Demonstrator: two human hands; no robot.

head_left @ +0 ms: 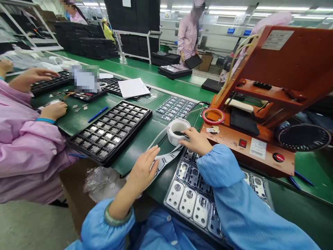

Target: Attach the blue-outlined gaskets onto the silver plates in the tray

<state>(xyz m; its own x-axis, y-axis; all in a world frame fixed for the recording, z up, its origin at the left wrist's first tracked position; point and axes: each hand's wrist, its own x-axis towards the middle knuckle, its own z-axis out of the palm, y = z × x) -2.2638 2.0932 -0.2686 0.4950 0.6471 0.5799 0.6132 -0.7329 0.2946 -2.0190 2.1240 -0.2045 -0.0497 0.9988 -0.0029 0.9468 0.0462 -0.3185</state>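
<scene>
Through the head view I see my left hand [144, 170] palm inward beside a strip of labels [168, 159], its fingers long and loosely spread, the thumb apart from them; I see nothing pinched there. My right hand [197, 140] is at the near right rim of a white roll [172, 138], thumb and forefinger only narrowly parted; I cannot tell whether they grip anything. The roll stands on the green table [130, 139], just beyond a clear tray [165, 201], and the strip runs from beside it towards my left hand. The tray holds rows of small metal plates [187, 201], some bright silver, others darker; my right sleeve [234, 180] covers many of them. Part of the strip is off the roll, and many turns appear to remain on it. I cannot judge which plates are finished. To the right stands an orange machine [234, 142], with a red ring [213, 122] against it.
</scene>
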